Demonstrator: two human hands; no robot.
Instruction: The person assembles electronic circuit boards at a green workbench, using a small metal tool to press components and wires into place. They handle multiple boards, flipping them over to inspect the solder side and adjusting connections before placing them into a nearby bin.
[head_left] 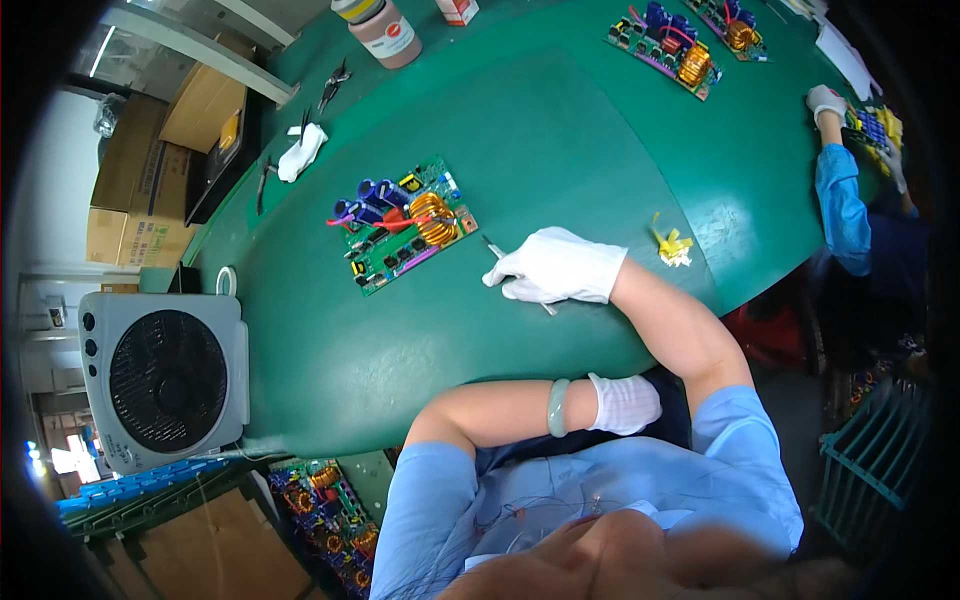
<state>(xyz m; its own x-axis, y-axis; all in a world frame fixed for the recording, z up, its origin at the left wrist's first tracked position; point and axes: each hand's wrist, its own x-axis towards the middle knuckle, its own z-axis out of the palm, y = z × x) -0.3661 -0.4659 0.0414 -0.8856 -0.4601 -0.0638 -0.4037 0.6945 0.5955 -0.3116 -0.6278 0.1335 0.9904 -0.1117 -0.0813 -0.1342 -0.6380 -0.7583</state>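
Observation:
My right hand (560,265), in a white glove, is over the green tabletop (400,360). Its fingers are closed round a slim, pale pen-like tool (493,247) with a dark tip, whose exact kind I cannot make out. The tip points toward a green circuit board (405,262) and stays apart from it. Dark blue capacitors, red wires and a copper-wound coil (433,218) crowd that board. My left hand (628,404), also gloved, rests by my body at the near table edge. Its fingers cannot be told apart.
A grey box fan (165,380) stands at left. Pliers (333,85), a white cloth-like bundle (302,153) and a bottle (388,38) lie or stand farther back. Yellow strips (672,244) lie right of my hand. Another board (665,48) is beyond; a co-worker's gloved hand (826,102) works at far right.

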